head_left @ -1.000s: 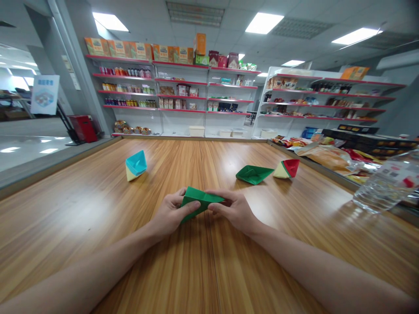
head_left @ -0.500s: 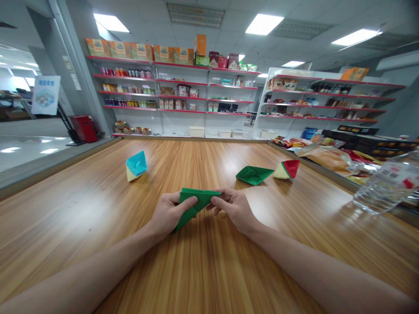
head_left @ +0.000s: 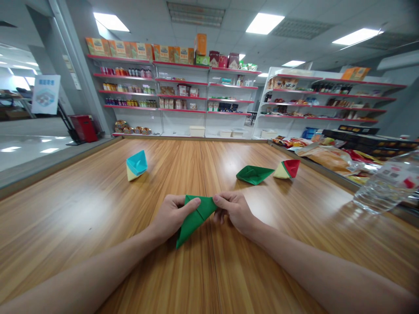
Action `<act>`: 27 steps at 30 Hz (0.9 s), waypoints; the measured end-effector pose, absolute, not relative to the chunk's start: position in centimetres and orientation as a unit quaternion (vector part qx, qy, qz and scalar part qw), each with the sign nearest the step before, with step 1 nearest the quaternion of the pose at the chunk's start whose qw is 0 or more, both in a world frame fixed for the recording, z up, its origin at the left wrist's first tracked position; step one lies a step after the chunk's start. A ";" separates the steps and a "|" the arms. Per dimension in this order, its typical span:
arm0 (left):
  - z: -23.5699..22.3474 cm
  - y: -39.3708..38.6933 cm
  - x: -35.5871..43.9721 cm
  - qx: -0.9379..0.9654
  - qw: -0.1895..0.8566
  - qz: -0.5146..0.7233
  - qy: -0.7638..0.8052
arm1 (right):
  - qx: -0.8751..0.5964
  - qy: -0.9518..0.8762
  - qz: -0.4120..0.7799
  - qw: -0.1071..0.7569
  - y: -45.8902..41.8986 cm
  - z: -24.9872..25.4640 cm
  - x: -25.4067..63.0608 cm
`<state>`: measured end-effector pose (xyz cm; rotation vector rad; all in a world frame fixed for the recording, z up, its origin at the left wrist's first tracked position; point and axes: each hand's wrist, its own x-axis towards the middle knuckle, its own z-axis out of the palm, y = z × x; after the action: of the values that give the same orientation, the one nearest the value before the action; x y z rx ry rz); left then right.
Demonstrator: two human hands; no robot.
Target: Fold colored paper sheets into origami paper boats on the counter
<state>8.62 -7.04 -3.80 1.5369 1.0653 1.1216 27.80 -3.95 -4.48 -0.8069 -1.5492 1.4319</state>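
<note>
A folded green paper point(head_left: 195, 218), roughly triangular with a crease line across it, is held between both hands above the wooden table point(head_left: 131, 270). My left hand point(head_left: 172, 214) grips its left side, thumb on top and the fingers hidden behind. At the right corner, my right hand point(head_left: 236, 209) pinches the paper between thumb and fingers. Farther off lie a green paper boat point(head_left: 253, 174) and, close to its right tip, a red and yellow paper boat point(head_left: 288, 168). A blue and yellow paper boat point(head_left: 137, 165) rests at the left.
A clear plastic bottle point(head_left: 388, 183) lies tilted at the right edge. Behind it are snack packages point(head_left: 327, 157) and stacked black boxes point(head_left: 366, 141). Shelves of goods point(head_left: 181, 91) stand beyond the table's far edge. A sign point(head_left: 46, 94) and a red box point(head_left: 83, 128) are at the left.
The green paper has come slightly lower and tilted, its lower point now nearer to me. My right hand has closed on its right corner. The paper boats have stayed put.
</note>
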 end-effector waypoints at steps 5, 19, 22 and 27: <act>-4.2 -6.9 8.9 0.628 0.451 0.471 0.425 | -0.327 -0.563 0.612 0.449 -4.2 -4.7 27.2; -4.6 -6.6 9.0 0.576 0.552 0.470 0.378 | -0.296 -0.604 0.681 0.289 -6.1 -4.2 26.1; -4.7 -6.6 9.1 0.570 0.567 0.466 0.371 | -0.289 -0.597 0.691 0.289 -5.9 -4.2 26.2; -4.4 -6.8 9.2 0.556 0.509 0.517 0.405 | -0.307 -0.601 0.694 0.252 -5.8 -3.9 26.0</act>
<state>9.19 -6.75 -4.41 1.3402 0.9767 1.2443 26.04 -5.83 -3.93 -0.8351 -1.6340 1.8879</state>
